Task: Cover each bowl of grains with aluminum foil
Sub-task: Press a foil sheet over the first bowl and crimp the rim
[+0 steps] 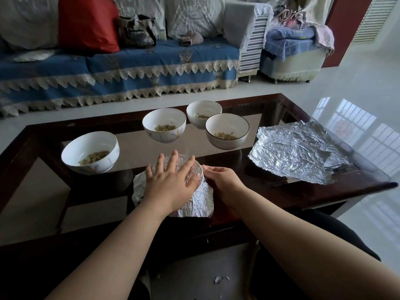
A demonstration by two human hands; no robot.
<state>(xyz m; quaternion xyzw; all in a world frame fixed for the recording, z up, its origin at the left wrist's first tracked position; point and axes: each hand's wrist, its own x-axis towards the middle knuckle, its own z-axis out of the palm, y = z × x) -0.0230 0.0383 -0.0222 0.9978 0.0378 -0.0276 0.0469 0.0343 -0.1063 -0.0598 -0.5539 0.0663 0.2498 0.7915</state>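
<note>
Left hand flat atop foil — right hand beside.

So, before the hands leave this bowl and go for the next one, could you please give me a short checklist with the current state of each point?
1. Foil lies over the top of the near bowl: ok, the left hand presses flat on it.
2. Foil tucked down on the right side: cannot tell, the right hand hides it.
3. Foil tucked on the near and left sides: not ok, loose flaps stick out.
4. Spare foil sheets ready: ok, they lie at the right of the table.
5. Bowls left to cover: four open bowls, the left bowl nearest.
</note>
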